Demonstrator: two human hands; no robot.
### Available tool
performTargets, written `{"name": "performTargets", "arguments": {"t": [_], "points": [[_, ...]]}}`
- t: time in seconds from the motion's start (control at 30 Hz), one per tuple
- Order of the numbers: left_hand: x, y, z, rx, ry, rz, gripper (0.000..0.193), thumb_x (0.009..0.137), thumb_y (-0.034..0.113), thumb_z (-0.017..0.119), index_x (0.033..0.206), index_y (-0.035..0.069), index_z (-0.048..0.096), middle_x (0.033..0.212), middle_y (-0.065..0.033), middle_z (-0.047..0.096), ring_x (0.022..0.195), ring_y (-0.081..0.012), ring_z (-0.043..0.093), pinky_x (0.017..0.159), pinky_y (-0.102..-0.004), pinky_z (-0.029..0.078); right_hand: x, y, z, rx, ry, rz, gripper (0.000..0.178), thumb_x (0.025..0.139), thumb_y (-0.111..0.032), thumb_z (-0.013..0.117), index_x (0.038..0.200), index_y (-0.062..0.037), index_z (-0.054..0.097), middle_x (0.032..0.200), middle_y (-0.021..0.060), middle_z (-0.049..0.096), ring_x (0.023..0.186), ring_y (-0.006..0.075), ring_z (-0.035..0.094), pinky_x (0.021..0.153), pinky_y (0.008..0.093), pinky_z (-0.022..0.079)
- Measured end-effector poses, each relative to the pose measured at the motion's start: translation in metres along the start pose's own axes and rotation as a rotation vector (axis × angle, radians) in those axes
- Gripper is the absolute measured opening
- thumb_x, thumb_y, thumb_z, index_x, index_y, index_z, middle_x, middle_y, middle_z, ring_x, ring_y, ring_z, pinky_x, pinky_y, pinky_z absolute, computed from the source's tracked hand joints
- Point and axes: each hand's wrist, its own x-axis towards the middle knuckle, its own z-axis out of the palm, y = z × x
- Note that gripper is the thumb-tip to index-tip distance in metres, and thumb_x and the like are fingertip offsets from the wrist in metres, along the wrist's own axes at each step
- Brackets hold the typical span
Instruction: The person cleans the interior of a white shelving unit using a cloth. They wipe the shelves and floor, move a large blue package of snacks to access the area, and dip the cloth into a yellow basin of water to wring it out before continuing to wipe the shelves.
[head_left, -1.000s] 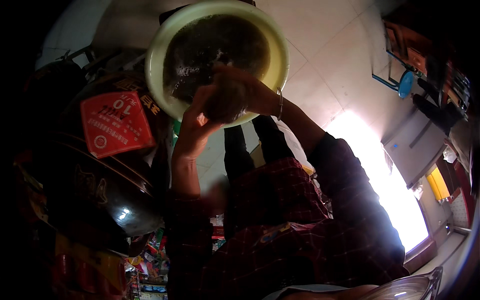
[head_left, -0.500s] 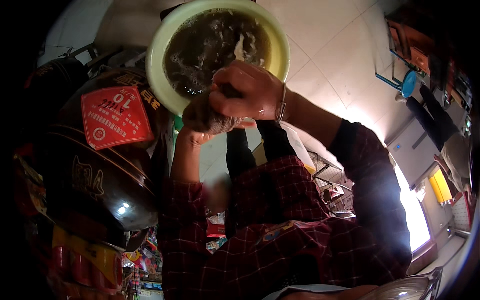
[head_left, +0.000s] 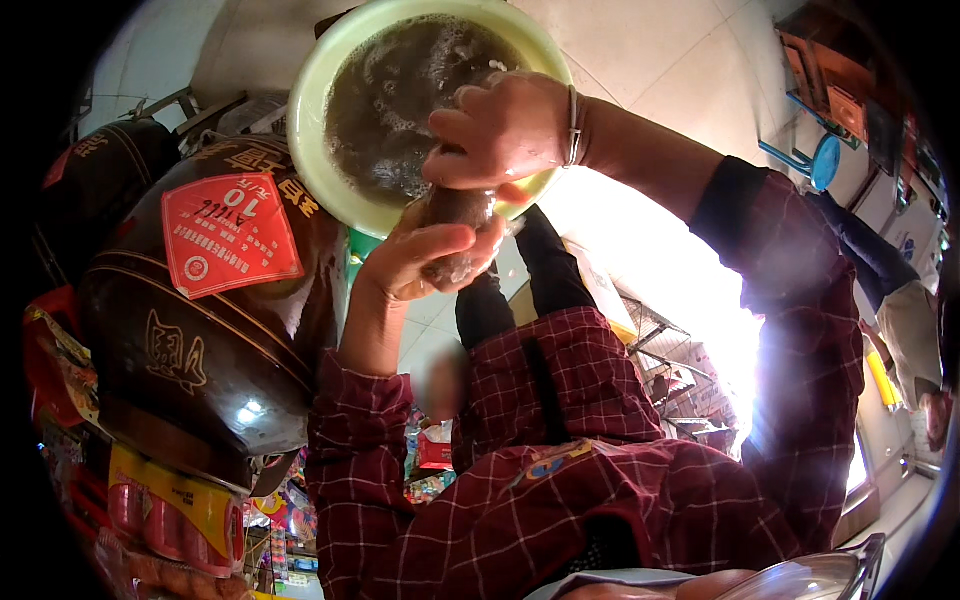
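Cups a brown lump [head_left: 460, 209] from below in the left hand [head_left: 415, 255], by the near rim of the pale green basin [head_left: 311, 130], with fingers wrapped around it. Arches the right hand [head_left: 508, 130] over its basin-side end with fingers curled; cannot tell whether gripping it.

white glare beside the right sleeve [head_left: 808, 262], small highlight on the brown jar [head_left: 215, 335], blackened corners
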Motion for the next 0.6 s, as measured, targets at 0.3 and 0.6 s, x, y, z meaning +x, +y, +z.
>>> {"name": "performTargets", "arguments": {"t": [0.3, 0.6], "points": [[0.024, 0.007, -0.016, 1.776, 0.677, 0.093, 0.03, 0.08, 0.022, 0.064, 0.098, 0.002, 0.05, 0.076, -0.0175, 0.064, 0.066, -0.0309, 0.064, 0.058, -0.0405, 0.05, 0.003, -0.019, 0.035, 0.239, -0.56, 0.568, 0.017, 0.078, -0.029, 0.058, 0.08, -0.0138, 0.065, 0.069, 0.0106, 0.065, 0.066, 0.0306, 0.065, 0.055, 0.0431, 0.05], [0.029, -0.013, -0.06, 2.419, 0.552, 0.478, 0.017, 0.076, 0.018, 0.062, 0.086, 0.014, 0.048, 0.07, 0.0005, 0.055, 0.061, -0.0179, 0.062, 0.049, -0.033, 0.049, -0.032, -0.076, 0.084, 1.118, -0.31, 1.181, 0.024, 0.07, -0.022, 0.067, 0.069, 0.0012, 0.063, 0.051, 0.0115, 0.056, 0.047, 0.0207, 0.055, 0.048, 0.0353, 0.044]]}}
